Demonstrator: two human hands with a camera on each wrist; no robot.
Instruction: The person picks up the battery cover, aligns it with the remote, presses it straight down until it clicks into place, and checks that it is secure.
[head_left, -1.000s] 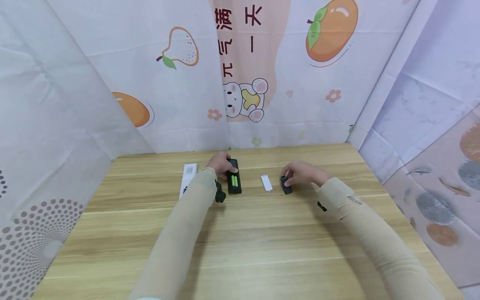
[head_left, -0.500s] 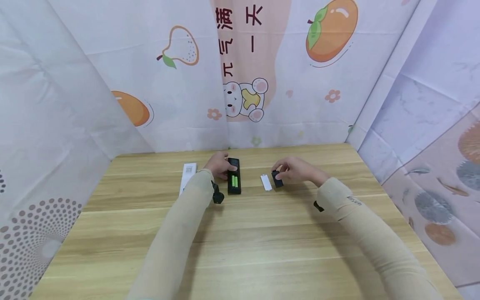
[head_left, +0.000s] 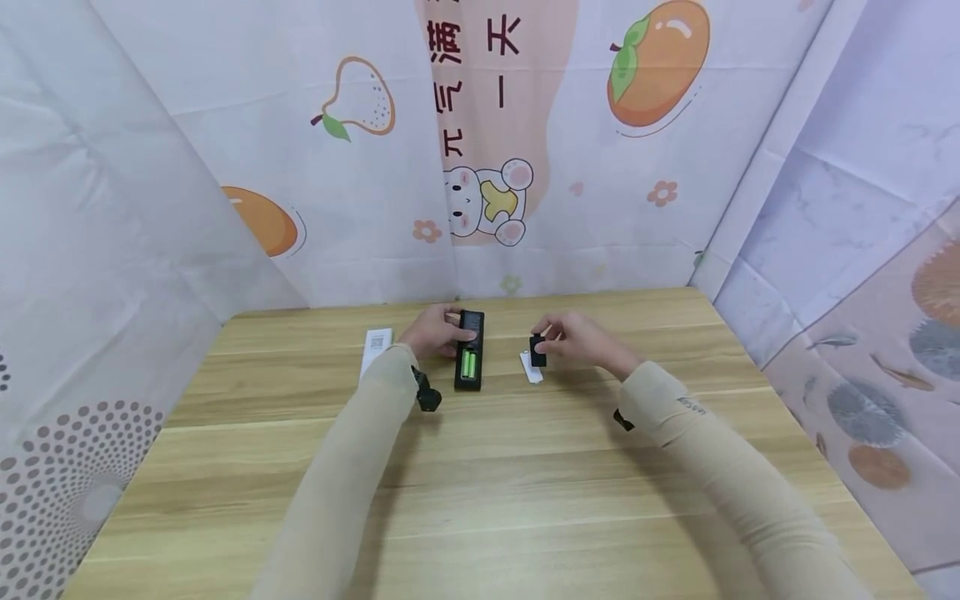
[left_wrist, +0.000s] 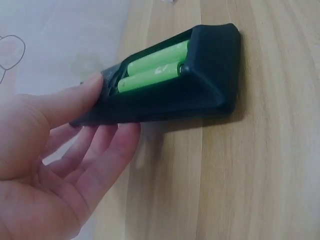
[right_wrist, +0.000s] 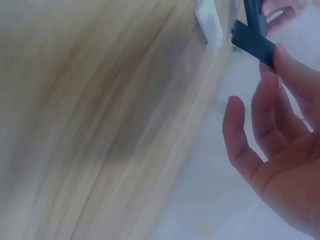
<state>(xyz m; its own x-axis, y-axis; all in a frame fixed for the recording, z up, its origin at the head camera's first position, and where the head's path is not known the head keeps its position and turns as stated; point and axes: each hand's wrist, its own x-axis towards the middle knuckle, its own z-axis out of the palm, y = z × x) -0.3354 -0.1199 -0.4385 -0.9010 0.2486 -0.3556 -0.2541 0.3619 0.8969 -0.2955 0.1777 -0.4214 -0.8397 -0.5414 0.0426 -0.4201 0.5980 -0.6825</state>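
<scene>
Dark-red "元气满" lettering [head_left: 447,97] shows only in head view; left hand's [head_left: 433,332] curled fingers grip black oblong plastic remote [left_wrist: 170,101]; right hand [head_left: 581,337] pinches small black rectangular cover [right_wrist: 254,45]

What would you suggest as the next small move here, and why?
I'd probably bring the black cover-like piece in the right hand toward the remote, since its two green batteries lie exposed and the left hand holds it.
</scene>
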